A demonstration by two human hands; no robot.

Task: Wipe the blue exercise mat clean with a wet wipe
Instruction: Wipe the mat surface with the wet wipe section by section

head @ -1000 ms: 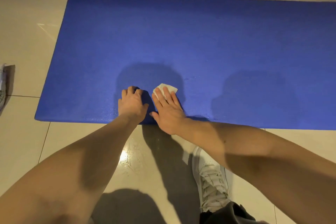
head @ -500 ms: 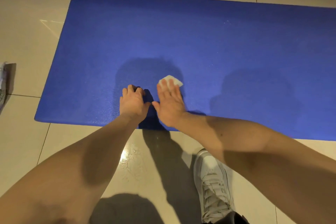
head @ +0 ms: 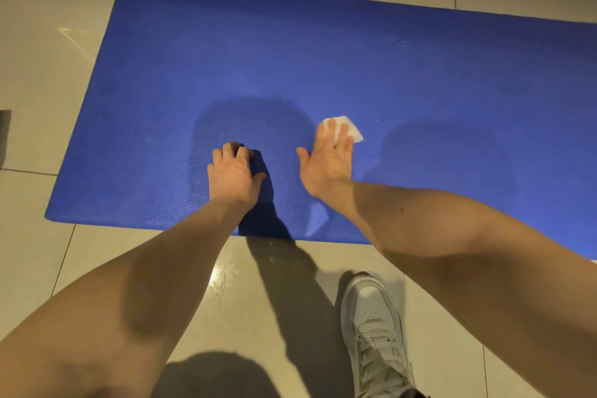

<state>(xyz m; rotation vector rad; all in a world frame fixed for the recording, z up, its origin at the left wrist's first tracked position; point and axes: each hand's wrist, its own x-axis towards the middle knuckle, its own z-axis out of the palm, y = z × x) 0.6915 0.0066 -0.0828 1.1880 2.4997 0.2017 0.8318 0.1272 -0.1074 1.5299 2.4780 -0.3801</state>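
Wipe pinned under straight fingers of the right hand on the blue mat; left hand rests alongside, curled, empty.

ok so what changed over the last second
The right hand slid the wet wipe to the right and a little farther onto the blue mat, flat fingers pressing on it, so the gap to the left hand widened. Nothing was picked up or let go. The left hand stayed braced near the mat's near edge, and the white shoe stayed put.
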